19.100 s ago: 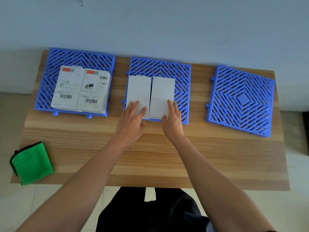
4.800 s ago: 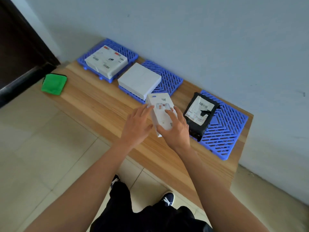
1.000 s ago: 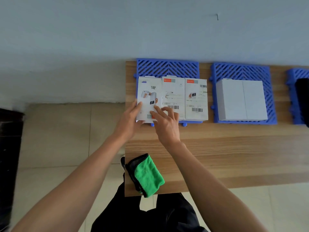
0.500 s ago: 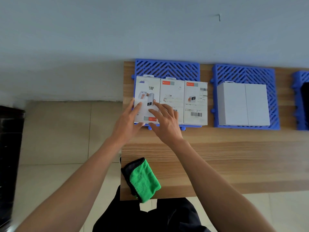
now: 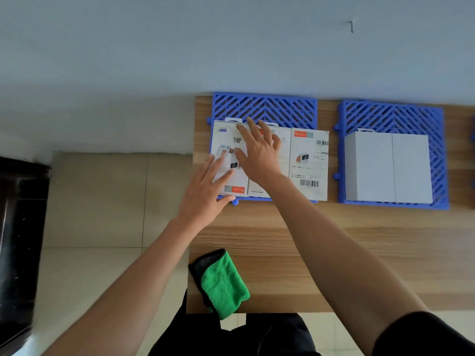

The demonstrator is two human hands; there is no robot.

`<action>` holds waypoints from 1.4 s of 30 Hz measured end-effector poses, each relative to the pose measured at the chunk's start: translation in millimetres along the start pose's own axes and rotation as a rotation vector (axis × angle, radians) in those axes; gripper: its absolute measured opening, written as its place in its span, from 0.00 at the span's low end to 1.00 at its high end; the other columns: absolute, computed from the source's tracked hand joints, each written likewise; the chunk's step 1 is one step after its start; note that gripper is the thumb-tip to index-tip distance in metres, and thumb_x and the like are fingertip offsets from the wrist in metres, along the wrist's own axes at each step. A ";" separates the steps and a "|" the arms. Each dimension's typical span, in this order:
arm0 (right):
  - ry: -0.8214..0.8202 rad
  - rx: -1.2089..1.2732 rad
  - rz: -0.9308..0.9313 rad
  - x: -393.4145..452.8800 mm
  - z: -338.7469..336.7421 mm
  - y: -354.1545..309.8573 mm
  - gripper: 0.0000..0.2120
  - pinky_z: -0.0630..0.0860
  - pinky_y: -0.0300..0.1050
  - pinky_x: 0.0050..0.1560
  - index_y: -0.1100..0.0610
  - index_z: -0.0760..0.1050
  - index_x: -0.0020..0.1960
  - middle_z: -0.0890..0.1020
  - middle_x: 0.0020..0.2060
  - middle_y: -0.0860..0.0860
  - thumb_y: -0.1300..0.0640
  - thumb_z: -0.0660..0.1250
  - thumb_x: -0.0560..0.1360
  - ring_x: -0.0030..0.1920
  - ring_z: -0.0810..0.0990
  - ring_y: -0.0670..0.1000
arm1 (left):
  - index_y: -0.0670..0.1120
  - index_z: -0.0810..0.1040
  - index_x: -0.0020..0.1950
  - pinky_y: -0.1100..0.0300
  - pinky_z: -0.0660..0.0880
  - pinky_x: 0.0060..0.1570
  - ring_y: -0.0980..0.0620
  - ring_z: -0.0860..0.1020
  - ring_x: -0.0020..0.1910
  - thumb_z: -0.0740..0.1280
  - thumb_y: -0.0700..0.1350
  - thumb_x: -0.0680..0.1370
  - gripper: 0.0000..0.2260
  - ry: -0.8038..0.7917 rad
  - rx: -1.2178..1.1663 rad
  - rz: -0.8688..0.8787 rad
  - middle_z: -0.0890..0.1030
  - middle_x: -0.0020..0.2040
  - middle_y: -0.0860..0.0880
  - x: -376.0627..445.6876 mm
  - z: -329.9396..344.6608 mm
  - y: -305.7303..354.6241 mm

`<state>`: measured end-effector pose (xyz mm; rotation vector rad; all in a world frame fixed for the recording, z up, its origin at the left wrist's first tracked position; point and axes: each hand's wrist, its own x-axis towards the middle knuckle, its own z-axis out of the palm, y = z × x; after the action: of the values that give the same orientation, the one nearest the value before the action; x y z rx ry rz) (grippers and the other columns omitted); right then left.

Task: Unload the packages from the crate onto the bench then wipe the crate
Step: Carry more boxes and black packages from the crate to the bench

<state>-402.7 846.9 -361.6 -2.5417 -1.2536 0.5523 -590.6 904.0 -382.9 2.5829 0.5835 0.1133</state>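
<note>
1. Three flat white printed cardboard boxes lie side by side on the blue plastic lattice mat point(image 5: 264, 106) in the upper middle of the frame. The mat sits on the long wooden bench point(image 5: 334, 253), up against the wall.
2. The left box point(image 5: 226, 142) lies under both hands. The middle box point(image 5: 281, 140) touches it, and the right box point(image 5: 309, 164) touches the middle one.
3. The left hand point(image 5: 205, 194) is open and flat. Its fingers rest on the near part of the left box, and it holds nothing.
4. The right hand point(image 5: 259, 152) is open too, with fingers spread. It lies across the line where the left box meets the middle box, and it does not grip anything.
5. What could go wrong: the right box sticks out past the right edge of the mat. A push on the row from the left could slide it further off.
6. The left box sits at the left end of the bench, near the floor drop. A sideways knock could tip it off.
7. Each box has its long side running from the near edge of the mat toward the wall. The hang tabs point at the wall.
8. A folded green fluffy cloth point(image 5: 222, 283) waits at the lower middle, hanging a little over the near bench edge. It could slip down if bumped.
</note>
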 end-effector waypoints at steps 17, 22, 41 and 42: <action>0.017 0.009 -0.029 18.8 -0.2 3.9 0.26 0.51 0.54 0.71 0.51 0.64 0.76 0.69 0.72 0.46 0.50 0.66 0.80 0.74 0.60 0.52 | 0.49 0.70 0.76 0.42 0.78 0.61 0.46 0.50 0.83 0.72 0.52 0.77 0.29 -0.070 0.035 -0.047 0.51 0.84 0.51 1.4 -1.4 7.1; 0.001 -0.040 -0.073 9.5 3.4 6.3 0.24 0.48 0.56 0.75 0.50 0.62 0.77 0.63 0.77 0.49 0.51 0.61 0.82 0.79 0.54 0.54 | 0.51 0.67 0.76 0.40 0.76 0.62 0.45 0.49 0.83 0.72 0.53 0.76 0.30 -0.082 0.083 -0.059 0.51 0.84 0.51 2.0 -1.7 9.8; 0.099 0.069 0.104 -149.6 -36.5 57.1 0.26 0.63 0.60 0.73 0.52 0.69 0.75 0.67 0.77 0.54 0.41 0.61 0.81 0.76 0.63 0.57 | 0.49 0.75 0.72 0.46 0.76 0.59 0.46 0.75 0.66 0.66 0.54 0.81 0.20 -0.142 0.171 -0.193 0.79 0.67 0.49 -7.7 -40.8 109.4; 0.118 0.072 0.133 -159.7 -41.3 58.8 0.26 0.64 0.60 0.72 0.51 0.69 0.74 0.68 0.76 0.53 0.40 0.61 0.81 0.76 0.64 0.57 | 0.50 0.75 0.72 0.46 0.76 0.58 0.45 0.76 0.65 0.65 0.55 0.81 0.20 -0.155 0.169 -0.182 0.80 0.67 0.49 -7.9 -43.3 113.7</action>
<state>-432.1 681.6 -311.8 -2.5694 -1.0131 0.4584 -562.0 829.9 -290.3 2.6529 0.7958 -0.2039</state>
